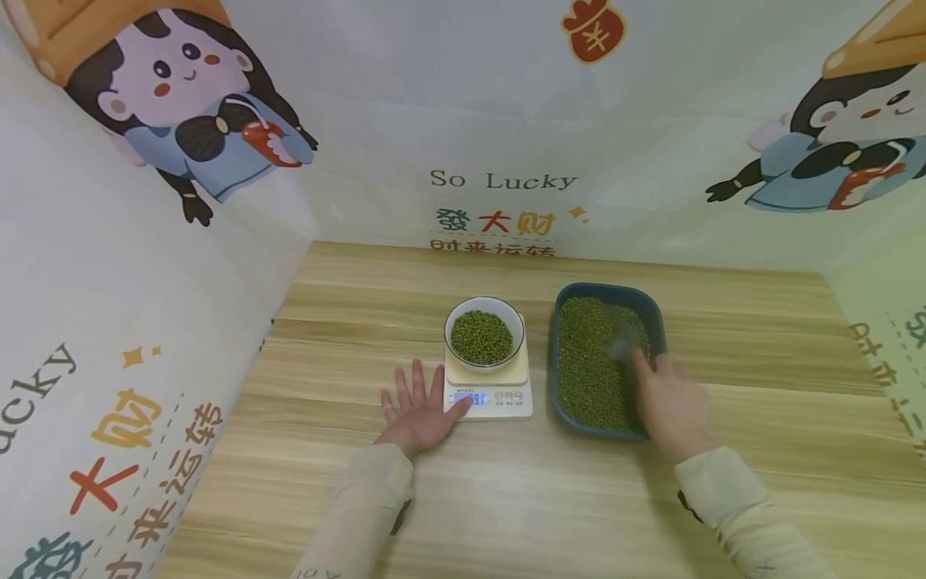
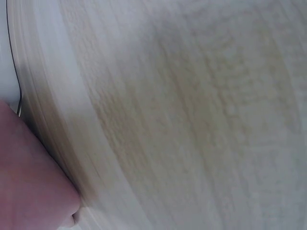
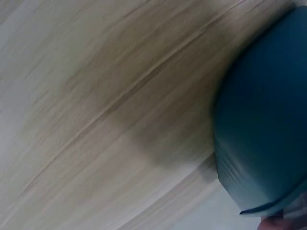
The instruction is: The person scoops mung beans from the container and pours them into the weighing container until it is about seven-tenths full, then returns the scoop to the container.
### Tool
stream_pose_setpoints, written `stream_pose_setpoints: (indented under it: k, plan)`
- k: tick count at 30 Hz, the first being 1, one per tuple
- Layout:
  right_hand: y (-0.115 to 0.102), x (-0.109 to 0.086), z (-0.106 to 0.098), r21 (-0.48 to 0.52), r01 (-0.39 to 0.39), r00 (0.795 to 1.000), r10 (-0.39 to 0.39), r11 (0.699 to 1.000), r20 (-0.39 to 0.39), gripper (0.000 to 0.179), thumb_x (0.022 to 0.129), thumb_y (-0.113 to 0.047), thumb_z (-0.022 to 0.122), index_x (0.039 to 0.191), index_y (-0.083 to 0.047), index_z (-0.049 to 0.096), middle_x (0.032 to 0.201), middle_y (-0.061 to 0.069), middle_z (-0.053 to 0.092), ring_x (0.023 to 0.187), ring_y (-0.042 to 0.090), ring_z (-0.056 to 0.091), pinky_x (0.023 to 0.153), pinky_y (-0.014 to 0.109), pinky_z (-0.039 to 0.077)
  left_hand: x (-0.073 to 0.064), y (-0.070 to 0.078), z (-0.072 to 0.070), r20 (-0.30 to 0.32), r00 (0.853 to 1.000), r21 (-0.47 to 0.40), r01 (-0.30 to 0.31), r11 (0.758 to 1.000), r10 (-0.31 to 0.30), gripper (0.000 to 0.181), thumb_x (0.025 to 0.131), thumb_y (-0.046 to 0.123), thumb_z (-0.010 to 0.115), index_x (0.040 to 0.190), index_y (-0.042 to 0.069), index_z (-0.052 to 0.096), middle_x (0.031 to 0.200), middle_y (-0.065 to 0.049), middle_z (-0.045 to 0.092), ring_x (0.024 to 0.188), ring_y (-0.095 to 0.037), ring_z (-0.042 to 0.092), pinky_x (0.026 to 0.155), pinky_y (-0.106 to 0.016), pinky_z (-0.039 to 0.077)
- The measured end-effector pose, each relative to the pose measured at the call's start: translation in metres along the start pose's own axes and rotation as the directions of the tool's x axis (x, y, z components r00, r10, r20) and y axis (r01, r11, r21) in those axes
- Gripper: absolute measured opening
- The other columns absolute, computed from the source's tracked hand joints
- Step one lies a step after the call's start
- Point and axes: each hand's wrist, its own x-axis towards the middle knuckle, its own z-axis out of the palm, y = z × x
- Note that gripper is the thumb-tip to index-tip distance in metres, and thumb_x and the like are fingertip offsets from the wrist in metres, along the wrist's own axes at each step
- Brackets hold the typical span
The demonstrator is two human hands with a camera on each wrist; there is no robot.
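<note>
In the head view my right hand [image 1: 676, 410] grips a clear scoop [image 1: 626, 338], blurred, over the green mung beans [image 1: 589, 362] in a dark blue tub [image 1: 600, 431]. The right wrist view shows the tub's outer wall [image 3: 264, 120] and a fingertip [image 3: 272, 224] at the bottom edge. My left hand [image 1: 419, 422] lies beside a white kitchen scale [image 1: 510, 409], fingers spread and straight, thumb over part of its lit display. On the scale stands a white bowl [image 1: 481, 305] with a dark rim, holding mung beans. Only part of the left hand [image 2: 33, 177] appears in the left wrist view.
The wood-grain table [image 1: 470, 498] carries the scale at the middle and the tub just to its right. A printed white cloth backdrop [image 1: 499, 121] rises behind the table and along both sides.
</note>
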Motion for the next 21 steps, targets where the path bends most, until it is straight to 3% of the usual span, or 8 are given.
stream_pose_setpoints:
  k: [4,10,15,21]
  plan:
    - [-0.002,0.003,0.003,-0.003,0.017,0.999,-0.017,1.000,-0.046,0.045,0.074,0.000,0.062,0.118,-0.007,0.056,0.071,0.015,0.050,0.049,0.024,0.042,0.029,0.029,0.026,0.001,0.001,0.001,-0.012,1.000,0.004,-0.001,1.000,0.001,0.092,0.070,0.083,0.011,0.143,0.029,-0.007,0.140,-0.003,-0.034,0.120,-0.029,-0.039,0.087,-0.052,-0.029]
    - [-0.008,0.001,0.007,0.061,0.025,0.999,-0.028,0.998,0.038,0.052,0.074,-0.003,0.064,0.124,-0.003,0.051,0.078,0.016,0.053,0.049,0.019,0.043,0.035,0.027,0.034,-0.001,0.003,0.001,-0.034,0.999,-0.003,-0.013,1.000,0.013,0.091,0.071,0.082,0.013,0.143,0.028,-0.004,0.141,-0.002,-0.032,0.121,-0.029,-0.037,0.087,-0.051,-0.029]
    - [-0.009,-0.003,0.012,0.162,0.013,0.998,-0.023,0.987,0.062,0.054,0.073,-0.008,0.068,0.124,-0.001,0.051,0.082,0.017,0.054,0.039,0.009,0.034,0.033,0.021,0.030,-0.003,0.003,0.003,-0.016,1.000,-0.003,-0.013,1.000,0.013,0.091,0.071,0.082,0.014,0.143,0.029,-0.005,0.141,-0.002,-0.032,0.121,-0.029,-0.037,0.087,-0.051,-0.029]
    - [-0.010,0.000,0.015,0.161,0.011,0.995,-0.026,0.987,0.093,0.053,0.076,-0.015,0.069,0.125,-0.005,0.051,0.084,0.016,0.057,0.037,0.009,0.032,0.033,0.022,0.029,-0.002,0.001,0.002,-0.021,1.000,-0.009,-0.008,1.000,0.008,0.091,0.072,0.081,0.013,0.143,0.028,-0.006,0.141,-0.003,-0.033,0.120,-0.029,-0.038,0.085,-0.050,-0.031]
